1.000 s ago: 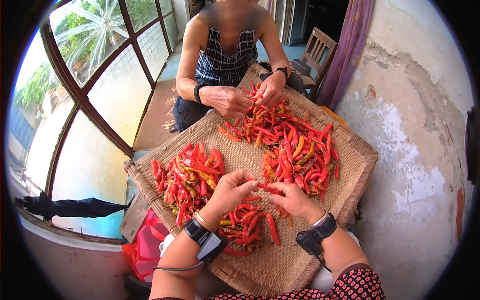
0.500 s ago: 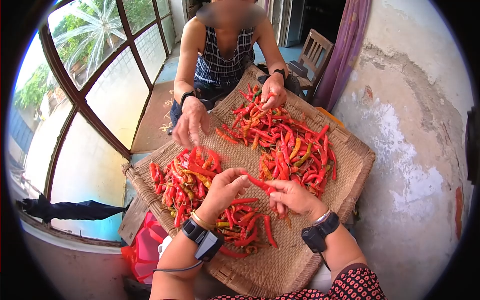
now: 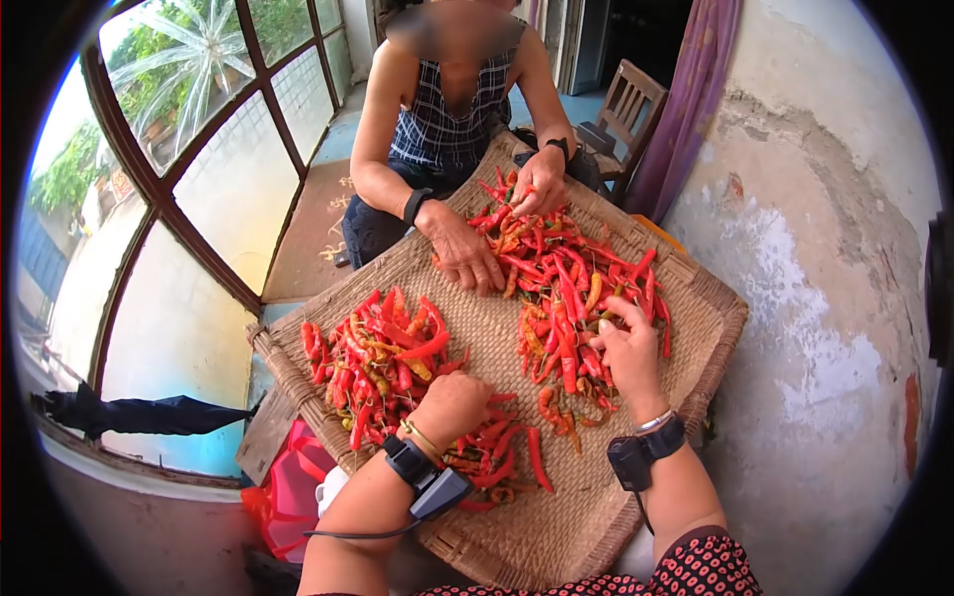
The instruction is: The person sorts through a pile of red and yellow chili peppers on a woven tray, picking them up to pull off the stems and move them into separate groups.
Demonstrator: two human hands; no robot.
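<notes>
My left hand (image 3: 454, 405) is curled closed, its back toward me, over the edge of the left heap of red chili peppers (image 3: 383, 348); whatever lies inside its fingers is hidden. At the right heap of chili peppers (image 3: 571, 278), my right hand (image 3: 628, 358) reaches in with fingers apart, index finger stretched out and thumb near the peppers. A few orange and green peppers are mixed among the red ones. Both heaps lie on a woven tray (image 3: 556, 497). More red chilies lie below my left hand, and one red chili (image 3: 538, 460) sits at their right end.
Across the tray sits another person, whose one hand (image 3: 462, 248) touches the far heap while the other hand (image 3: 540, 186) holds a red pepper. Framed windows (image 3: 229, 189) line the left; a plastered wall (image 3: 795, 298) stands at right. A wooden chair (image 3: 628, 114) is behind.
My hands have parted: the left lowered to the left heap, the right moved up to the right heap. The red chili between them is no longer visible there. The other person's hand crossed to the far heap.
</notes>
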